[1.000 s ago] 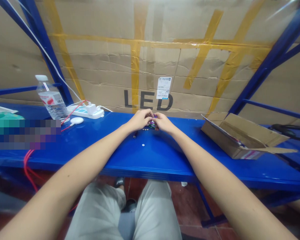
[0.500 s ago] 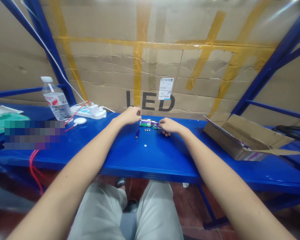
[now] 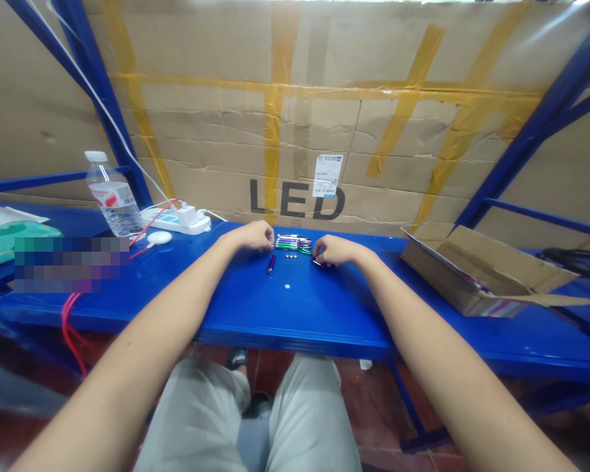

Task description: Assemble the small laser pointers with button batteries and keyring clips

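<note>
Two hands work at the blue metal table, with a tight row of slim tubes in green, purple and silver lying between them. The left hand is curled narrow against the row's left end. The right hand is drawn narrow at the right end, close by a small silver bit. I cannot tell whether either hand grips anything. Laid side by side with a hand at each end, the tubes sit squared up and compact. Just below the row lie a single purple tube and a few small round discs, with another disc farther out. To the right, a cardboard box sits tilted with its flaps open, and its contents cannot be made out. To the left stand a water bottle and a white power strip.
</note>
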Motion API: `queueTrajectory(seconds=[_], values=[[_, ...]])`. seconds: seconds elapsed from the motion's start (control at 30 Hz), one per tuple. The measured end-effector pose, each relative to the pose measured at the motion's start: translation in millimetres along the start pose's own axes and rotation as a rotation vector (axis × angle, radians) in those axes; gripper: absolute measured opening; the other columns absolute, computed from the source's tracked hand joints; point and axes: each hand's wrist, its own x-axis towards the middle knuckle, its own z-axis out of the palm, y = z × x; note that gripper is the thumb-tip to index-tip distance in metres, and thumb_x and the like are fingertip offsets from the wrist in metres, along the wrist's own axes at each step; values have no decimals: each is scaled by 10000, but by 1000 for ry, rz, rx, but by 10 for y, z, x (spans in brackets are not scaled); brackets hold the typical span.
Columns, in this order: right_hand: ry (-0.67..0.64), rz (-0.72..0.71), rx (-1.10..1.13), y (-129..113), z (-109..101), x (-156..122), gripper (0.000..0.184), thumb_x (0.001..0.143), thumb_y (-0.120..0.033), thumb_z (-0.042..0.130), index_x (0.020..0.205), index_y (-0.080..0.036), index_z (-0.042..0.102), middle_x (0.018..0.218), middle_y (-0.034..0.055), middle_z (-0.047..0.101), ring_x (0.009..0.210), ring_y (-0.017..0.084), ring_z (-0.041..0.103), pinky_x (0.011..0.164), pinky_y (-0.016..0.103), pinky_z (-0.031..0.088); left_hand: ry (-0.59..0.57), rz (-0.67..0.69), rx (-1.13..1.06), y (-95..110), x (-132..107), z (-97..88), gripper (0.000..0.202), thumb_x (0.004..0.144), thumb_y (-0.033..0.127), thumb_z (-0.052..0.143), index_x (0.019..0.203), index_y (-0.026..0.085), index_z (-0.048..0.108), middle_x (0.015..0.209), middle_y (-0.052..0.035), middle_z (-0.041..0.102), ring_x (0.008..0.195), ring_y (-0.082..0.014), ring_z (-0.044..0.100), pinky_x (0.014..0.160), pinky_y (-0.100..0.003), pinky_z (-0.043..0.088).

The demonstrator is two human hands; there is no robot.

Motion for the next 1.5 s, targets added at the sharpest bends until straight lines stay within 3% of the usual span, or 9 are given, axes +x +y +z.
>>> queueTrajectory(seconds=[0.3, 0.6, 0.9, 1.17, 1.27, 1.5], values=[[-39, 24, -72, -8, -22, -28, 86, 770, -235, 666, 805, -156, 671, 694, 44, 669, 582, 134, 585, 512, 228, 404, -88, 9, 4, 31, 1, 49, 154, 659, 205, 610, 789, 163, 680, 680, -36, 672, 654, -165, 596, 646, -288, 432], [-36, 57, -79, 14, -4, -4, 96, 769, -252, 670, 803, -163, 673, 702, 44, 678, 578, 141, 594, 512, 239, 417, -140, -7, 21, 60, 6, 44, 208, 701, 256, 587, 863, 158, 673, 780, -66, 702, 709, -176, 649, 607, -261, 462], [-44, 87, -57, -37, -14, -51, 107, 785, -251, 672, 824, -152, 668, 714, 55, 673, 552, 141, 587, 525, 260, 462, -251, -164, -90, 218, -121, 23, 480, 702, 262, 664, 1153, 120, 581, 738, -69, 695, 593, -181, 651, 601, -305, 548], [-47, 92, -59, -49, -14, -54, 102, 801, -243, 662, 823, -143, 663, 732, 60, 670, 548, 142, 593, 526, 266, 477, -270, -188, -144, 303, -161, 52, 707, 724, 201, 654, 1368, 65, 397, 713, -69, 702, 582, -193, 656, 618, -331, 570], [-50, 93, -56, -39, -12, -51, 114, 804, -253, 667, 819, -141, 659, 741, 63, 674, 546, 141, 597, 523, 265, 476, -260, -188, -126, 296, -162, 41, 652, 726, 208, 645, 1334, 82, 444, 755, -80, 703, 595, -190, 656, 610, -322, 568], [-44, 107, -53, -63, -12, -67, 119, 808, -255, 668, 827, -138, 658, 755, 64, 676, 551, 137, 601, 531, 262, 484, -173, -136, -48, 196, -85, 22, 317, 712, 229, 614, 1018, 150, 637, 794, -77, 690, 615, -181, 658, 613, -302, 558]])
